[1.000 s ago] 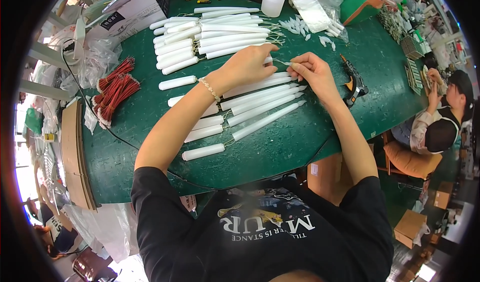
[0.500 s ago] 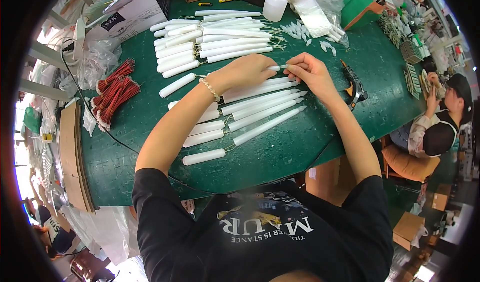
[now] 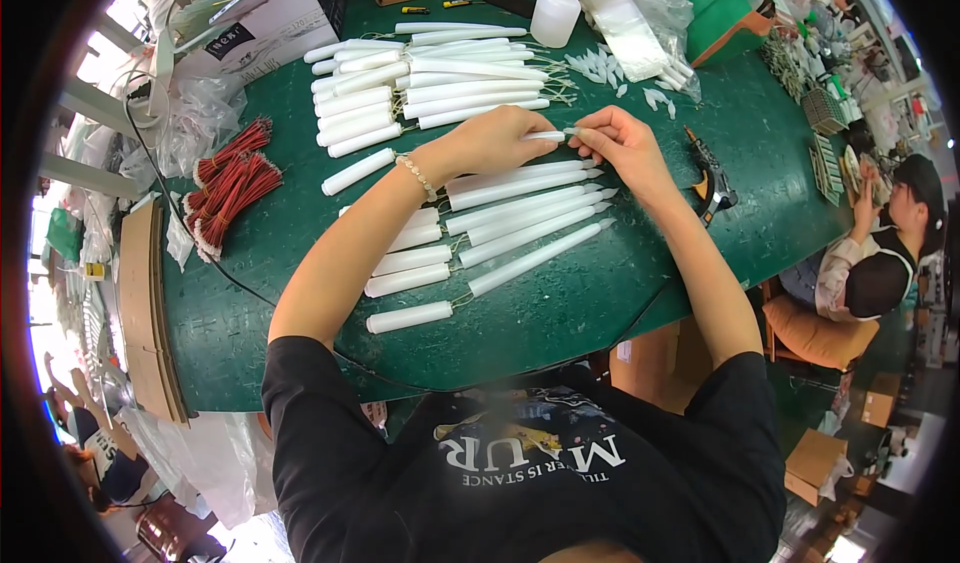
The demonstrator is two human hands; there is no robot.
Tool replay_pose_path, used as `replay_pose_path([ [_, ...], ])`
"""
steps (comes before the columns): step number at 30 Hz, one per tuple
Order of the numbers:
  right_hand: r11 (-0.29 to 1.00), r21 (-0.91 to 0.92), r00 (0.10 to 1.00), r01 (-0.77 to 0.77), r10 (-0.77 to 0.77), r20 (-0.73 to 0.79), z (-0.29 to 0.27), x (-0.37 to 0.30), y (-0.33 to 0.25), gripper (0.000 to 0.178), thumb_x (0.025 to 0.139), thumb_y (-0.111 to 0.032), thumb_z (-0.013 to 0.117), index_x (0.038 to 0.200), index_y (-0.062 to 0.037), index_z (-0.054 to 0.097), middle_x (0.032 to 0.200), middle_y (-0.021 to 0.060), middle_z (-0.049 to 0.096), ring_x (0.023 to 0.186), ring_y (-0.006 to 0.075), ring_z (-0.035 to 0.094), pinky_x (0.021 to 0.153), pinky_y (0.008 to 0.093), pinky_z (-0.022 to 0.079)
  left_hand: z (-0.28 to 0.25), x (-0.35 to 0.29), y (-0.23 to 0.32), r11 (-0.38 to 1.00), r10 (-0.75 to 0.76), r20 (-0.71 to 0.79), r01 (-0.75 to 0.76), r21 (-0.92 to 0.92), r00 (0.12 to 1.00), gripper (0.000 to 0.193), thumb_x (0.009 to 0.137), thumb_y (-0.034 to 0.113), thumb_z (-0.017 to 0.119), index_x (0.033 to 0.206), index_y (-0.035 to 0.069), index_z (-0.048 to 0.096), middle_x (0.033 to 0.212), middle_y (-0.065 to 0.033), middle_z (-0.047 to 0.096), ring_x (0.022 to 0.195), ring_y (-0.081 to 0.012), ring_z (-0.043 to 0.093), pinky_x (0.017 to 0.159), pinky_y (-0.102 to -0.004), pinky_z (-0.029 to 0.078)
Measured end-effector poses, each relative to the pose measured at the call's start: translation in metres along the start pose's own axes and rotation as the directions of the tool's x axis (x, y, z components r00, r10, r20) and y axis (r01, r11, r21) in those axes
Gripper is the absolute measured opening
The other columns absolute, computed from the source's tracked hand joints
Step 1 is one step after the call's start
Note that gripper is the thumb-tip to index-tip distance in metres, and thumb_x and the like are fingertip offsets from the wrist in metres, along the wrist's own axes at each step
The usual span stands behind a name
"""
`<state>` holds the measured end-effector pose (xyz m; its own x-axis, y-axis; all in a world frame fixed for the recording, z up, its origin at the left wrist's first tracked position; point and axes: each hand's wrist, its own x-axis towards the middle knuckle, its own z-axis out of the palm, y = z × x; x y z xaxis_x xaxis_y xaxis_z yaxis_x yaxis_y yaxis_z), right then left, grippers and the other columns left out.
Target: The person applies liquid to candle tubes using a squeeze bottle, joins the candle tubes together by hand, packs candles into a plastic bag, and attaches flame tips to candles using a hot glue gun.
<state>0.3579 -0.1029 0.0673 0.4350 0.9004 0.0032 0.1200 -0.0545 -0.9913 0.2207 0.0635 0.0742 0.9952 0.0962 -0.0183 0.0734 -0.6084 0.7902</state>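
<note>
Head view looks down on a green-covered table point(image 3: 640, 293) where both hands meet over a slim white plastic candle-shaped tube point(image 3: 545, 135). The left hand point(image 3: 490, 143) is curled around the tube's body, fingers closed on it, a bead bracelet point(image 3: 417, 176) at the wrist. The right hand point(image 3: 622, 143) pinches at the tube's tip end with thumb and forefinger; whether it holds a small separate piece there is too small to tell. To do this well, I judge the tube should be kept level and steady in the left grip while the right fingertips work squarely on the tip, without bending the thin wire ends. The held tube sits just above a row of finished-looking white tubes point(image 3: 520, 213) lying side by side below the hands. A larger pile of white tubes point(image 3: 420, 83) lies farther up, bundles of red wires point(image 3: 235, 178) to the left, black-handled pliers point(image 3: 712, 178) to the right.
</note>
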Motion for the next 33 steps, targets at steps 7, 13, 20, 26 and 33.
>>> replay_pose_path([
  [7,1.0,-0.008,1.0,0.009,-0.01,-0.021,-0.001,0.0,0.0,0.012,0.088,-0.012,0.058,0.094,-0.0015,0.056,0.084,0.0056,0.065,0.072,0.0075,0.057,0.061,0.0206,0.044,-0.005,-0.003,0.008,1.0,-0.015,0.006,0.015,-0.002,1.0,0.027,0.087,0.024,0.057,0.1,0.001,0.06,0.076,-0.0099,0.061,0.069,-0.0164,0.055,0.066,-0.03,0.045],
  [13,1.0,-0.002,1.0,-0.023,0.023,-0.013,-0.002,-0.003,-0.002,0.011,0.09,-0.01,0.055,0.097,-0.0017,0.055,0.086,0.0057,0.065,0.074,0.0078,0.057,0.064,0.0206,0.043,-0.002,-0.003,0.009,0.995,-0.034,0.002,0.034,0.094,0.999,0.028,0.087,0.027,0.056,0.102,0.004,0.059,0.081,-0.0114,0.063,0.077,-0.0211,0.058,0.071,-0.0328,0.046],
  [20,1.0,0.014,1.0,-0.019,0.019,-0.015,-0.001,-0.004,-0.002,0.012,0.089,-0.011,0.056,0.097,-0.0016,0.055,0.086,0.0057,0.064,0.074,0.008,0.057,0.064,0.0202,0.043,-0.004,0.0,0.008,0.999,0.022,0.005,-0.023,0.033,1.0,0.028,0.087,0.028,0.055,0.1,0.004,0.06,0.084,-0.0125,0.064,0.081,-0.0246,0.06,0.074,-0.0351,0.046],
  [26,0.999,0.021,1.0,-0.026,0.026,0.001,-0.001,-0.004,-0.002,0.012,0.089,-0.01,0.057,0.096,-0.0015,0.055,0.085,0.0053,0.064,0.073,0.0077,0.057,0.064,0.0202,0.043,-0.003,-0.001,0.011,0.999,-0.01,-0.003,0.01,-0.032,1.0,0.026,0.087,0.024,0.058,0.096,0.001,0.059,0.073,-0.0064,0.06,0.067,-0.0154,0.054,0.065,-0.0298,0.045],
  [33,0.993,-0.112,0.997,0.027,-0.019,0.071,-0.005,-0.004,-0.003,0.01,0.088,-0.008,0.057,0.094,-0.0008,0.057,0.083,0.0047,0.064,0.072,0.0076,0.057,0.063,0.0203,0.044,-0.001,0.0,0.011,0.999,-0.028,0.068,0.025,0.045,0.997,0.032,0.086,0.029,0.057,0.102,0.002,0.062,0.091,-0.0156,0.065,0.084,-0.0272,0.061,0.075,-0.0357,0.046],
])
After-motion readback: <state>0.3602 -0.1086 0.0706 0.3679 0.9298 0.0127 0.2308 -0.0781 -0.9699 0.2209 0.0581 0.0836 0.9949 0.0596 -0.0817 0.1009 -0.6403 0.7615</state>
